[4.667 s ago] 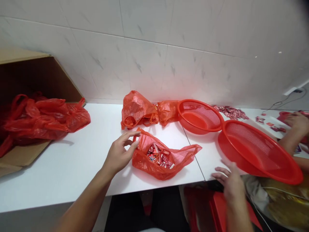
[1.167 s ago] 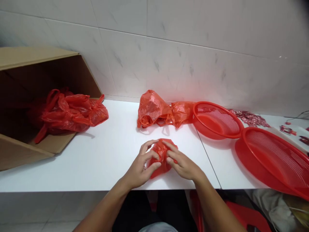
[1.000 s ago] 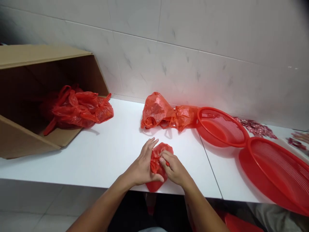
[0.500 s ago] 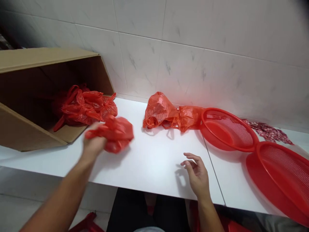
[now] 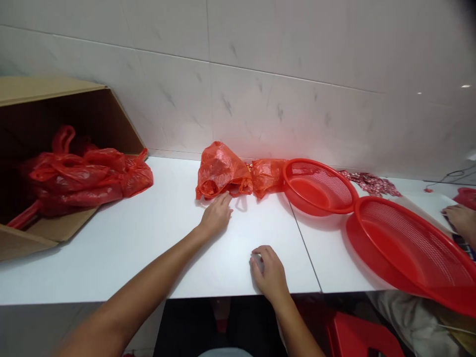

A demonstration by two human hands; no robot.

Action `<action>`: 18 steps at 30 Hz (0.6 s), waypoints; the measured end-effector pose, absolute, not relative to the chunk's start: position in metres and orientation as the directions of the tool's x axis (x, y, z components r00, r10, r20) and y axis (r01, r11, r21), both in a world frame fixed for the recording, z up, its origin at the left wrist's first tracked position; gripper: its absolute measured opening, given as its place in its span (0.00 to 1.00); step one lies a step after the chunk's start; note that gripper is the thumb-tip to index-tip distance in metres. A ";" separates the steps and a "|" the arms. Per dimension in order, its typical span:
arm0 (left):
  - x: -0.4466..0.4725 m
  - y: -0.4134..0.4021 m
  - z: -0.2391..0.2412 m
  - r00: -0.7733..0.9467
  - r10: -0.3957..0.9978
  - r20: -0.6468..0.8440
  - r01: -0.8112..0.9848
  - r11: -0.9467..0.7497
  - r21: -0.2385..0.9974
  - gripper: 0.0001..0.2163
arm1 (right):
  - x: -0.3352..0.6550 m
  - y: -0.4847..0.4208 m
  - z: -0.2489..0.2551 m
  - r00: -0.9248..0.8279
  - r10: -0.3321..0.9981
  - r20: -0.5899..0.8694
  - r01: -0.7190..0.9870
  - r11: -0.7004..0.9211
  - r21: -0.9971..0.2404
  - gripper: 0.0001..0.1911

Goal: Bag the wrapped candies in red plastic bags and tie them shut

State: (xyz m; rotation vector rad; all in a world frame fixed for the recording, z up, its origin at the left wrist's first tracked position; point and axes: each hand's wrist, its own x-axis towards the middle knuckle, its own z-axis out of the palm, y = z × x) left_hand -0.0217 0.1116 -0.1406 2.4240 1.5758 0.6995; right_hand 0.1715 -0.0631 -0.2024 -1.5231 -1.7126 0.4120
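Observation:
My left hand point(image 5: 216, 216) reaches across the white table, its fingers stretched forward at the front edge of a crumpled red plastic bag point(image 5: 221, 166). The fingertips meet the bag's lower edge; I cannot tell whether they press on it. Beside that bag, a second red plastic bag point(image 5: 266, 174) lies against the wall. My right hand point(image 5: 269, 273) rests near the table's front edge, fingers curved and thumb apart, with nothing in it. Several more red plastic bags point(image 5: 85, 176) are heaped in the mouth of a cardboard box point(image 5: 80, 218) lying on its side at left.
Two red mesh baskets, one farther back point(image 5: 316, 198) and one nearer point(image 5: 394, 248), stand on the right. Behind them lies a patterned red cloth point(image 5: 372, 183). Another person's hand point(image 5: 463, 218) shows at the right edge. A red stool point(image 5: 360, 337) is below the table.
My left hand has let go of a red plastic bag by the box and moved right to the bag at the wall. My right hand has lowered onto the table. The view has shifted right.

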 end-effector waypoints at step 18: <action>-0.066 0.092 -0.039 0.096 0.942 0.323 0.803 -0.265 0.534 0.17 | 0.160 -0.017 -0.167 0.167 0.974 0.150 0.502 0.047 -0.864 0.57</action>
